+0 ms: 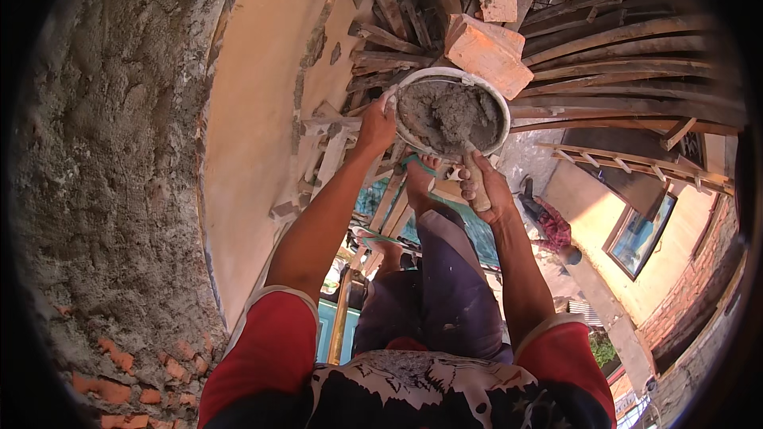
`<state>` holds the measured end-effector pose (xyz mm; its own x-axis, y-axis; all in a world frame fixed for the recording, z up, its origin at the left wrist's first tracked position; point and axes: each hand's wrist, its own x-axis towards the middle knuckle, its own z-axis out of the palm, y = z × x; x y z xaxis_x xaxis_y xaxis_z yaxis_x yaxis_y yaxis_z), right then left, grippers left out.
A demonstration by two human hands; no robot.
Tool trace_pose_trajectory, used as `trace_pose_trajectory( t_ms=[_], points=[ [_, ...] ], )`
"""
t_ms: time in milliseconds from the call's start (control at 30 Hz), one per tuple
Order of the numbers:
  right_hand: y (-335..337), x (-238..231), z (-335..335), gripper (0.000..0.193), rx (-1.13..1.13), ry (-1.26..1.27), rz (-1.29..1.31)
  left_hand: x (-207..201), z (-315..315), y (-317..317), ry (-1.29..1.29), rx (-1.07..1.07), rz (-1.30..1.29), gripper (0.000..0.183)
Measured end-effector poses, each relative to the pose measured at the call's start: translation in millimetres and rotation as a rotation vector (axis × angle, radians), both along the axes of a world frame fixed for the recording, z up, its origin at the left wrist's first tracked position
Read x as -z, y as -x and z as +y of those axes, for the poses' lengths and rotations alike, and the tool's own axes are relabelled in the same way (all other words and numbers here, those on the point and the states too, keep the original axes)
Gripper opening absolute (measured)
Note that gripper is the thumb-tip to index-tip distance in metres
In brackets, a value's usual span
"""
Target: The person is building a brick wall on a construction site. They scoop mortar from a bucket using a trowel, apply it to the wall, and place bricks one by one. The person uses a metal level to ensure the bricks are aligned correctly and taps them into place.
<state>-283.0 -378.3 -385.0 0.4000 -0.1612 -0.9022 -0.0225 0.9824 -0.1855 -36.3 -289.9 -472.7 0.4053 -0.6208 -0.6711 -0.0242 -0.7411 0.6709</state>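
Observation:
A round bucket [503, 137] with a pale rim holds wet grey mortar [425, 111]. My left hand [380, 121] grips the bucket's rim on its left side, fingers closed on the edge. In my right hand [489, 187] is a trowel [477, 183], its handle wrapped by my fingers. The trowel's blade is sunk in or coated with the mortar, so its outline is hidden. Just beyond the bucket, orange bricks [489, 56] lie close against its far rim.
A rough mortar-coated wall [119, 151] stands at left, with bricks [115, 389] exposed low down. Wooden beams [620, 56] fill the far right. My sandalled feet stand on narrow planks [387, 202], high above ground. A person in a red checked shirt [554, 222] is below at right.

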Motion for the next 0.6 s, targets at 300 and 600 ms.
trace_pose_trajectory(
  t_ms=[300, 600],
  points=[
    [8.2, 20.9, 2.6, 0.041, -0.690, 0.345, 0.411, 37.5, 15.7, 4.3, -0.006, -0.032, 0.083, 0.049],
    [-2.8, 60.3, 39.6, 0.042, -0.552, 0.522, 0.485, 33.2, 19.9, -6.2, -0.055, 0.114, -0.108, 0.047]
  ],
)
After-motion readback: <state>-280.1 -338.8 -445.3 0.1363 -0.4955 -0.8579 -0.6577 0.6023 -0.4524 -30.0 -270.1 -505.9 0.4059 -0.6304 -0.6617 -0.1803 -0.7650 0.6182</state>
